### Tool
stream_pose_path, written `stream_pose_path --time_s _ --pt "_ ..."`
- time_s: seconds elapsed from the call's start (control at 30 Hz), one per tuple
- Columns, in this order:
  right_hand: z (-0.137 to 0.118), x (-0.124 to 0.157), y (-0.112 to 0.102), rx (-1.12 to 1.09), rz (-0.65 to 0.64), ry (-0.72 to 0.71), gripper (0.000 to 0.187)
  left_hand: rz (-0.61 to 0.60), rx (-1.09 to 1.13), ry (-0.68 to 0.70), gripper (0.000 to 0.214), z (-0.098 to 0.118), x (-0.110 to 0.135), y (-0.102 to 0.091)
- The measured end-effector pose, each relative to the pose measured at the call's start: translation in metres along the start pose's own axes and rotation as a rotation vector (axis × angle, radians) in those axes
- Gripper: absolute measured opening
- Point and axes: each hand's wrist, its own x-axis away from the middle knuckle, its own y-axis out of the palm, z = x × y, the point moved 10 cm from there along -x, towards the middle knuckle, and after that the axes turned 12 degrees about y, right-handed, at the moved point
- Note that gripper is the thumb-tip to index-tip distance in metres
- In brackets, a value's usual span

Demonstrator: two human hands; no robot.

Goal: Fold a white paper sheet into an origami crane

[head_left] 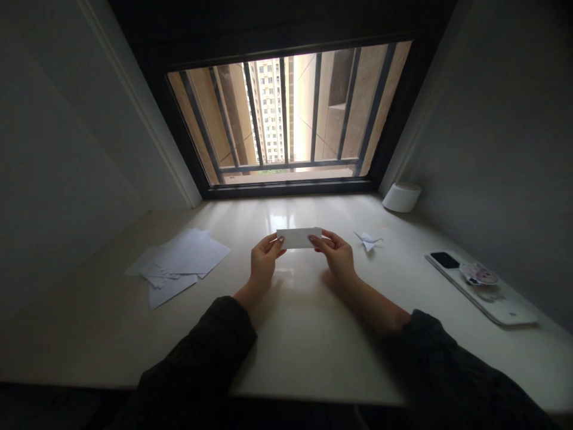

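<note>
A folded strip of white paper (296,238) is held up a little above the table, its long side running left to right. My left hand (265,255) pinches its left end, thumb in front and fingers behind. At the right end, my right hand (336,251) grips it the same way. Just right of that hand, a folded paper crane (368,240) stands on the table, apart from my fingers. The paper's back face is hidden from view.
Loose white sheets and smaller pieces of paper (190,251) lie on the left of the pale table (286,358). A phone (487,292) with a round grip on its back rests at the right. A white cylindrical object (401,197) stands at the back right, near the barred window (286,185).
</note>
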Motion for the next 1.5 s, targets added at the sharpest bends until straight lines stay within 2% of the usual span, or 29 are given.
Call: stream_pose_path --time_s 0.57,1.5 --pt "0.002 0.000 -0.003 0.040 -0.002 -0.004 0.036 0.033 0.014 -0.014 0.036 0.002 0.002 -0.002" --pt "0.010 -0.006 -0.006 0.001 -0.006 0.037 0.040 0.067 0.030 -0.040 0.035 -0.009 0.003 -0.005"
